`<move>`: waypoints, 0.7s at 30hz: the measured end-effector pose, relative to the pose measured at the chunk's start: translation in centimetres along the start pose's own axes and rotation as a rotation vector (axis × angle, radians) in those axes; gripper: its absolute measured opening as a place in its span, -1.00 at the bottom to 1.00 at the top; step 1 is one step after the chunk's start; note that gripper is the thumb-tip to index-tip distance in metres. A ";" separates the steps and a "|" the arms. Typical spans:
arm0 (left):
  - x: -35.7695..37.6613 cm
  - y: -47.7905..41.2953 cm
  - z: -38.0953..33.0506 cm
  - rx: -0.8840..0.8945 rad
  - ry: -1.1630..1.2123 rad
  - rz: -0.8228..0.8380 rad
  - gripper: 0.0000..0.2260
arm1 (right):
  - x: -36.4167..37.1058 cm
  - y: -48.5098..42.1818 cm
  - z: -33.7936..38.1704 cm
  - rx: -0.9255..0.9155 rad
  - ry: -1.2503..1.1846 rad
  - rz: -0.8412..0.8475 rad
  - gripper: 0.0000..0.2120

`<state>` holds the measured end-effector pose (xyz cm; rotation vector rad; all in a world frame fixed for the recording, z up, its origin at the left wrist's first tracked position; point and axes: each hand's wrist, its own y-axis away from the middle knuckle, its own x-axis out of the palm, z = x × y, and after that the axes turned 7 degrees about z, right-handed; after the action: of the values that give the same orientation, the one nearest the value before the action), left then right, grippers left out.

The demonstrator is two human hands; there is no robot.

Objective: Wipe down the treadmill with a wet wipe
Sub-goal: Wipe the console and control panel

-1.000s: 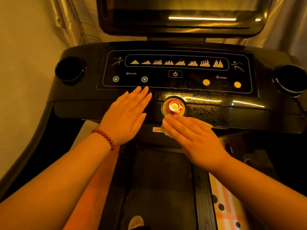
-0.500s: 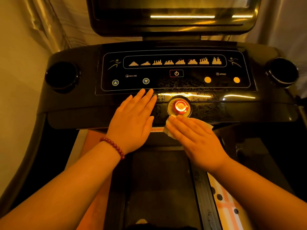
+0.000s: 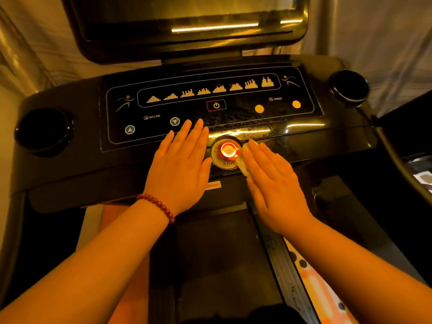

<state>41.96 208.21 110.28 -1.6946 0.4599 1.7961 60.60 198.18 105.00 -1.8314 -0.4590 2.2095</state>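
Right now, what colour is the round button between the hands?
The round stop button glows red; best seen in the head view.

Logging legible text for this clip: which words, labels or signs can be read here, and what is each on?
"INCLINE": control panel, left.
"SPEED": same panel, right.
"STO", rest hidden: yellow ring around red button.
Power sign: panel centre.
Orange sticker: blurred, unreadable.

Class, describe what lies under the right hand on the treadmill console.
A white wet wipe: only its edge shows beside the red stop button. The rest is covered by the flat right hand.
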 end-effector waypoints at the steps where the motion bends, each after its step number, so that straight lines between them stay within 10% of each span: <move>1: 0.0 0.0 -0.2 -0.010 0.006 0.003 -0.40 | -0.1 -0.1 0.0 -0.005 0.009 0.017 -0.51; 21: -1.0 -3.1 -3.5 -0.102 0.241 -0.063 -0.40 | -3.0 -2.9 -4.4 -0.098 0.135 0.189 -0.39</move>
<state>46.60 208.15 111.37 -1.9860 0.4168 1.6024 65.45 200.18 108.07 -2.1397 -0.3879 2.1965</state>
